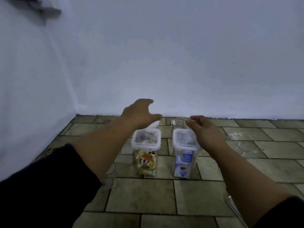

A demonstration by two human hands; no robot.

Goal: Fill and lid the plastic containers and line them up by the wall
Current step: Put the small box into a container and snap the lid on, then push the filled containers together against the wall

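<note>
Closest to me, both forearms reach forward out of dark sleeves over the tiled floor [197,195]. Beyond them stand two lidded containers side by side with a gap between them. On my left is the snack container [146,152], clear-walled with a white clip lid, packed with colourful wrapped sweets. On my right is the blue-packet container [184,155], same kind of lid, holding blue and white packets. My right forearm crosses in front of its right edge.

My left hand [139,115] hovers above and behind the snack container, fingers spread apart and holding nothing. My right hand [203,129] hangs above the far right corner of the other container, fingers loosely curled and parted, gripping nothing that I can make out.

Further back, an unlidded clear container [178,123] stands just before the wall [181,63]. To the right lies an empty clear tub [245,142] on the tiles. Another white-lidded top peeks out under my left hand, mostly hidden.
</note>
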